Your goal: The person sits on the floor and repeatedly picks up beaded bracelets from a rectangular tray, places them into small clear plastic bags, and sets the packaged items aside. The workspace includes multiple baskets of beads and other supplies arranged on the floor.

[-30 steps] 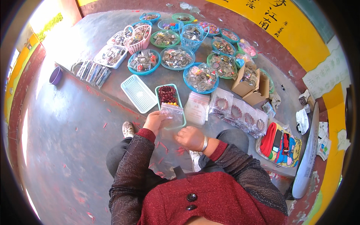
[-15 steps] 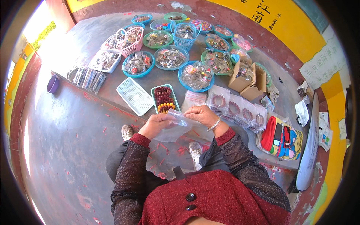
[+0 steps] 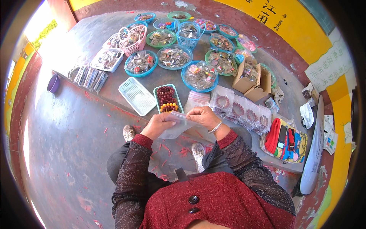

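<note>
Left hand (image 3: 156,126) and right hand (image 3: 205,117) pinched clear plastic bag (image 3: 173,131) at upper sides, between them, near green basket (image 3: 178,99). Bag seemed light, limp, slippery; upper edge likely best hold.

Leftward, the floor (image 3: 84,152) gives passage; ahead, obstacles — plastic bag (image 3: 172,131), bead tray (image 3: 179,100).

A clear bag (image 3: 173,130) is held by the left hand (image 3: 156,126) and right hand (image 3: 206,117); beyond the left hand, beads (image 3: 166,96) are held in a green tray (image 3: 155,96)
</note>
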{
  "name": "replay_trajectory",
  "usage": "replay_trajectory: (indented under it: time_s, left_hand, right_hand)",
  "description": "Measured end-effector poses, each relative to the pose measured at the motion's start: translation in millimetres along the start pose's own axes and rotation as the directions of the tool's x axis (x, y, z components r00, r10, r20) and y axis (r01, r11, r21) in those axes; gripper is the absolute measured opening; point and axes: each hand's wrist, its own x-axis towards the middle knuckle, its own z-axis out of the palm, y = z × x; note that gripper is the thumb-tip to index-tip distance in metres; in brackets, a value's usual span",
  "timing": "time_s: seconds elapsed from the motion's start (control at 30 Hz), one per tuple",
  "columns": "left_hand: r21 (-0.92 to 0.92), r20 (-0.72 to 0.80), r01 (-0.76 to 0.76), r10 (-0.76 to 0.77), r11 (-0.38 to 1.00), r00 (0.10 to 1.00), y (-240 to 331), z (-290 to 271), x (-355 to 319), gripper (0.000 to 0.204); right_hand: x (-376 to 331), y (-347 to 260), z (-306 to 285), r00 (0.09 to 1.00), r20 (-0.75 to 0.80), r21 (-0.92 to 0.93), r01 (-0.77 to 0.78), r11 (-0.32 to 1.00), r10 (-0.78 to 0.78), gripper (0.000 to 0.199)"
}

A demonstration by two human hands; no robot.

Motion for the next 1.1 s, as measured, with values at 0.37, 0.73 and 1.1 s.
replay_trajectory:
  time_s: [0.37,0.73,1.1]
  left_hand:
    - [0.201,-0.137,-0.102,0.131,0.974,0.982,2.2,3.3,-2.8,0.027]
    - [0.392,-0.207,-0.097,0.191,0.915,0.960,-8.8,5.2,0.6,0.016]
    - [0.487,-0.321,0.052,0.124,0.872,0.939,-9.6,12.7,2.9,0.018]
  right_hand:
    - [4.2,6.2,8.4,1.000,-0.017,-0.019,0.026,0.999,-0.026,0.013]
    - [3.3,3.6,19.5,0.990,0.008,-0.253,0.140,0.957,-0.142,0.016]
    - [-1.2,-18.2,31.7,0.845,0.054,-0.657,0.431,0.618,-0.532,0.031]
